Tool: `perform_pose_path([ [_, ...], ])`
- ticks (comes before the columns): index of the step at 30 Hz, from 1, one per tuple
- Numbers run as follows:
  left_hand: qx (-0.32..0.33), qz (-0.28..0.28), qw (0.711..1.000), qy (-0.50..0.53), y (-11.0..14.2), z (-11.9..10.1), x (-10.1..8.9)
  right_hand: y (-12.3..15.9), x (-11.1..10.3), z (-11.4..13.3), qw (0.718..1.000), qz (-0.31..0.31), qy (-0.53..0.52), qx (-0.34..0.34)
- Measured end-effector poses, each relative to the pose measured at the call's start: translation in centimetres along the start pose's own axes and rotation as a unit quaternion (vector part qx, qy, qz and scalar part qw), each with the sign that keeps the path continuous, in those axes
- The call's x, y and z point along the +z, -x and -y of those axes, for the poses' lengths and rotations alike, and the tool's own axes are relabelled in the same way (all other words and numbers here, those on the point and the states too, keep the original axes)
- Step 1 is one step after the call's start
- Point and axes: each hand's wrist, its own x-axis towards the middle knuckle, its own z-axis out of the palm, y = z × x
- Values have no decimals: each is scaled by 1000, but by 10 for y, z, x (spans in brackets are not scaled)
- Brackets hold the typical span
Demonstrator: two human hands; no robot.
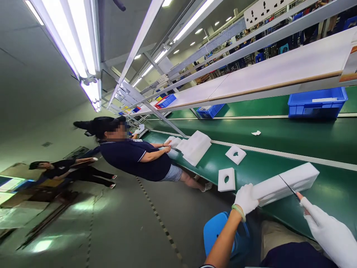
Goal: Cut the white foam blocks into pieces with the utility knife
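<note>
A long white foam block [287, 182] lies on the green work surface [329, 197] in front of me. My left hand [245, 199], in a white glove, is closed on the block's near end. My right hand [326, 227], also gloved, holds a thin dark blade [288, 187] pinched in its fingers, with the blade laid across the block's side. Two square white foam pads with round holes [226, 179] [235, 154] lie on the surface just beyond the block.
A co-worker in a dark polo shirt [134, 158] stands further along the line, hands on a stack of white foam pieces [195, 147]. Another person [64, 171] is behind. Blue bins [316, 102] [209, 110] sit on the far conveyor. A blue stool [220, 232] is beneath me.
</note>
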Motion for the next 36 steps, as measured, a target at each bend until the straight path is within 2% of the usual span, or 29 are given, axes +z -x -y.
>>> perform_pose_path([
  [4, -2, -28, 999, 24, -14, -42, 17, -17, -6, 25, 993, 18, 87, -73],
  [8, -10, -35, 998, 47, -22, -61, 24, -28, 5, 29, 988, 46, 126, -81],
  [13, -15, -29, 998, 56, -22, -60, 26, -34, 17, 32, 981, 100, 153, -62],
  [19, -15, -21, 998, 55, -22, -62, 24, -44, 10, 44, 975, 161, 145, -48],
  [26, -17, -22, 998, 57, -23, -62, 26, -45, 3, 46, 970, 176, 162, -50],
  [30, -16, -27, 997, 65, -23, -62, 31, -37, 5, 41, 966, 200, 154, -46],
  [36, -23, -37, 996, 73, -26, -58, 33, -44, 9, 43, 965, 204, 154, -55],
])
